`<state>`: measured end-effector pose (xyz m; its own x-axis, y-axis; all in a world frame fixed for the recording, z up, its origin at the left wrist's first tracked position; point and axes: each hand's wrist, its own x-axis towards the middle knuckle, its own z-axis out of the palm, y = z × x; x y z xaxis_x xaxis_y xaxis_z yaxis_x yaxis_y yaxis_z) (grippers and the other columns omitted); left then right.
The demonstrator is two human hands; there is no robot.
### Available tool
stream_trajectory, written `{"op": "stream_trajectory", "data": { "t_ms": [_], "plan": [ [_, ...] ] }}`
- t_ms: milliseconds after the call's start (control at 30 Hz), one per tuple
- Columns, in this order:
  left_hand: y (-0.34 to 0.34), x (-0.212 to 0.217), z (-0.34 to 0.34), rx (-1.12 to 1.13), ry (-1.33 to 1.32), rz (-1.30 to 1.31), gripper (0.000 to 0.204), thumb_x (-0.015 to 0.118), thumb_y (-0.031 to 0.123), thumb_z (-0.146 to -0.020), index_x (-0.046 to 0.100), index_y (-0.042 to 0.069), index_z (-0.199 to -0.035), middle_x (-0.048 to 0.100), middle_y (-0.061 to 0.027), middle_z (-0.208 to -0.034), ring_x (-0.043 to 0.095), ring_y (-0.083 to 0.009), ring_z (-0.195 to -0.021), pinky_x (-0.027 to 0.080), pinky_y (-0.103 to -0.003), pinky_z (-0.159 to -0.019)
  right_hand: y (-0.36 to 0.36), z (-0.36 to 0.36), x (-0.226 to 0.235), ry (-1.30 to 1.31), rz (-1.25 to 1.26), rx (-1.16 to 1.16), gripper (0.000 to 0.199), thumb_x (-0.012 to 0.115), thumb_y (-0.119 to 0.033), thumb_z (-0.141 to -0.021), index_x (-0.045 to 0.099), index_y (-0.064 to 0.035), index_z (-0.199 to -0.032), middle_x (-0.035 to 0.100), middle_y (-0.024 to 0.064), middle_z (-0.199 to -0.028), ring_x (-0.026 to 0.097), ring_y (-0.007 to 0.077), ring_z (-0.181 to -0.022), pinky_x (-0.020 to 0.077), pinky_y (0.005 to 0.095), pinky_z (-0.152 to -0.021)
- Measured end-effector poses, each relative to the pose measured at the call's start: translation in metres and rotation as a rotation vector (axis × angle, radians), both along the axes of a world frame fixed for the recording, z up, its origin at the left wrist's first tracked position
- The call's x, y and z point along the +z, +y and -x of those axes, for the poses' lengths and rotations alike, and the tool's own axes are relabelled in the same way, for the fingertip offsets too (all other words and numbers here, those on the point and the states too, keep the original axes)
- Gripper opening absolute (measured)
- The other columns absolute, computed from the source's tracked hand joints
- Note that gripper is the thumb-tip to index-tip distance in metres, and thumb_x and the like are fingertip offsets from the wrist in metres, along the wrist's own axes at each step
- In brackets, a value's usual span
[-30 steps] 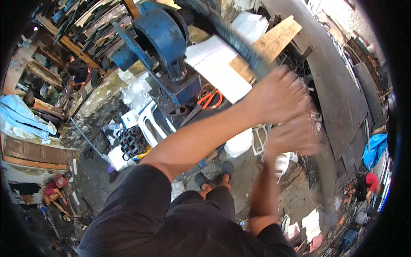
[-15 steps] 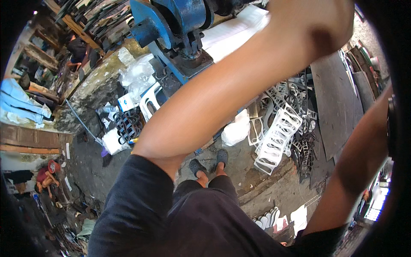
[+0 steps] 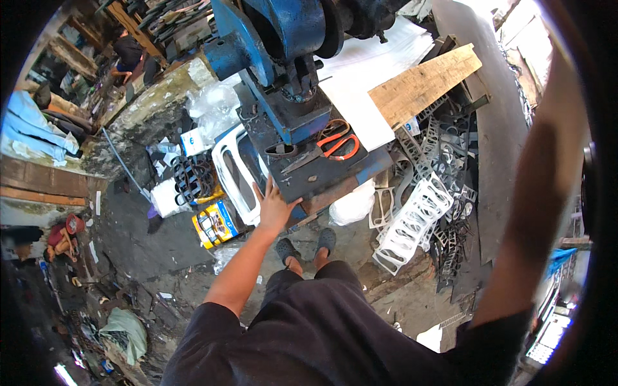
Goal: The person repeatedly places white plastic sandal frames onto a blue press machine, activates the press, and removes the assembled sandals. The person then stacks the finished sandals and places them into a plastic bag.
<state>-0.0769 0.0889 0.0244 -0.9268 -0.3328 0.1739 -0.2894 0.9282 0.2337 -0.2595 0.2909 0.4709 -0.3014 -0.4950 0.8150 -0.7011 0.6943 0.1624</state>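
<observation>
Left hand [image 3: 273,207]: lying flat with fingers spread, released, grasping nothing; its palm is resting against the near edge of the dark steel tabletop [image 3: 322,177] of the press; the bare forearm is running down from it toward the black shirt at the lower edge.

Right hand: lying out of sight beyond the upper right rim; only the raised right arm [image 3: 534,193] is showing, so whether it is clenched or loose I cannot tell.

Large blue-painted cast-iron press machine [image 3: 277,38]: standing on the tabletop, well above the left hand, its dark ram pointing down at the plate.

Orange-handled steel scissors [image 3: 325,145]: lying flat on the tabletop, blades pointing toward the left hand, near it but not touching.

Small dark oval metal piece [image 3: 281,150]: lying on the tabletop just left of the scissor blades.

Pale wooden plank [image 3: 425,80]: lying tilted behind the tabletop, to the right of the machine; white sheets [image 3: 367,90] are lying beside it.

White cut-out plastic frames [image 3: 415,222]: piling on the floor to the right of the tabletop, among dark cut-out scraps [image 3: 460,212].

White plastic sack [image 3: 351,206]: sitting on the floor under the tabletop's right corner.

White moulded plastic panel [image 3: 235,174]: leaning just left of the hand.

Yellow and blue box [image 3: 215,224]: lying on the floor, left of the forearm.

Dark clogs [image 3: 306,244]: on the person's feet, below the tabletop.
</observation>
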Motion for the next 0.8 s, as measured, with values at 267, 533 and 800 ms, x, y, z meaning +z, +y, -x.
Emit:
{"op": "stream_trajectory", "data": {
  "t_ms": [267,533,800],
  "plan": [
    [-0.025,0.008,-0.042,-0.209,-0.311,-0.064,0.043,0.068,0.029,-0.084,0.065,-0.002,-0.114,0.069,-0.0182,-0.101,0.064,-0.031,-0.102,0.035,-0.052,-0.107,0.002,-0.07,-0.407,-2.309,0.656,0.006,0.04,0.069,-0.026,-0.091,0.057,0.0031,-0.116,0.063,0.0093,-0.104,0.06,0.0197,-0.098,0.0462,0.0323,-0.09],
    [-0.057,-0.036,-0.014,0.551,-0.129,-1.013,0.06,0.067,0.046,-0.087,0.055,-0.004,-0.118,0.068,-0.0213,-0.101,0.064,-0.0409,-0.095,0.05,-0.042,-0.08,-0.048,-0.12,-0.458,-2.412,1.261,0.231,0.048,0.071,-0.022,-0.09,0.049,-0.0015,-0.127,0.059,0.0081,-0.121,0.056,0.0196,-0.113,0.0415,0.0392,-0.096],
    [-0.038,-0.017,0.019,0.697,-0.042,-0.583,0.066,0.072,0.032,-0.084,0.044,-0.002,-0.133,0.059,-0.0219,-0.124,0.056,-0.0376,-0.115,0.041,-0.052,-0.093,-0.063,-0.127,-0.47,-2.368,1.394,0.156,0.038,0.066,-0.016,-0.093,0.051,0.0019,-0.123,0.062,0.0087,-0.115,0.062,0.0213,-0.102,0.0501,0.0395,-0.088]
  ]
}}
